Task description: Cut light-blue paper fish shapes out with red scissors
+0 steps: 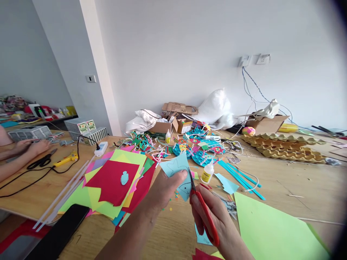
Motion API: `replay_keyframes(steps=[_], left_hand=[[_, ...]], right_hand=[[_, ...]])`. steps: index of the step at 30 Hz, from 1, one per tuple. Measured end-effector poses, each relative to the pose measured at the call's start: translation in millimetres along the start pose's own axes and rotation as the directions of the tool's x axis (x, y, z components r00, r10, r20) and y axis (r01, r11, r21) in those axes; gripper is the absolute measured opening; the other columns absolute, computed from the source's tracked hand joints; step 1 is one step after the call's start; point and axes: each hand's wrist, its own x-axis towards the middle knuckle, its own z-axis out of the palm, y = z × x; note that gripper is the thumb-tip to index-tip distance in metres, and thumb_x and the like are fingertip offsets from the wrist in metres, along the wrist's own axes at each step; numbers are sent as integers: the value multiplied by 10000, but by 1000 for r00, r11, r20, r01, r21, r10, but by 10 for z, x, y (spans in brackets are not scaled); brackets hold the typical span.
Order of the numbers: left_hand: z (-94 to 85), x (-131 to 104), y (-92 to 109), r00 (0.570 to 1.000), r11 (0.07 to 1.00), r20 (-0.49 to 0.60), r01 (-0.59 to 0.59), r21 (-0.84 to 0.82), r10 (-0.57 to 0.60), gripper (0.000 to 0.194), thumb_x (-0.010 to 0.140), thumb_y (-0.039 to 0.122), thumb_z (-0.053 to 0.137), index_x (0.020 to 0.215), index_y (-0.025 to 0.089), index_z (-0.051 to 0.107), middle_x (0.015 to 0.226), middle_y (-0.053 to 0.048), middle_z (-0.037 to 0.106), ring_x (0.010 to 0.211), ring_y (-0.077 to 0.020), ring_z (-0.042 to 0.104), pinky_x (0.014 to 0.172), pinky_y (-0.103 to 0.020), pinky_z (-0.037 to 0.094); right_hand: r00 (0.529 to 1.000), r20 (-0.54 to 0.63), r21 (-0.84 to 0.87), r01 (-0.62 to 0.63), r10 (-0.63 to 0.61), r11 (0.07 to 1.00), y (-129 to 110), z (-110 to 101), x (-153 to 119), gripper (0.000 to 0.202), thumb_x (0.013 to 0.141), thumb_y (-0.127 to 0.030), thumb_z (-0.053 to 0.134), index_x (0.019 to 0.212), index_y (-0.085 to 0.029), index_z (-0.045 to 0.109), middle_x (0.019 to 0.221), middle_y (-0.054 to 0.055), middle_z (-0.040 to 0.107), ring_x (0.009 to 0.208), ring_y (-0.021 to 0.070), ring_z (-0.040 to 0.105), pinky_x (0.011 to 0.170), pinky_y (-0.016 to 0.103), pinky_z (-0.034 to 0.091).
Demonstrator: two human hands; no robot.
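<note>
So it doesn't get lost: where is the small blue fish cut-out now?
In the head view, the small blue fish cut-out lies left of centre, on red paper atop the pile of coloured sheets, left of the left hand.

The left hand point(166, 187) pinched, thumb point(180, 177) on top, its bare forearm point(132, 229) slanting inward. The right hand point(217, 211) curled close beside it.

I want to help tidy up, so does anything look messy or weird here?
Yes: a tangled heap of colourful strips sprawls over the wooden table, and tiny bright scraps lie scattered below the light-blue paper with a drawn fish. The crimson paper atop the pile of coloured sheets has jagged edges, perhaps from cutting. Nothing looks spilled.
</note>
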Motion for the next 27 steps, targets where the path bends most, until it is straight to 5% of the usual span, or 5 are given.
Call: replay_keyframes(steps=[27], left_hand=[[-67,4,38,997,998,55,61,31,-63,210,730,310,555,641,188,409,608,50,388,575,-92,341,557,-238,323]], right_hand=[[998,51,41,36,-38,999,-56,-24,-8,427,877,-587,427,656,-222,436,431,-77,426,379,90,374,397,197,328]])
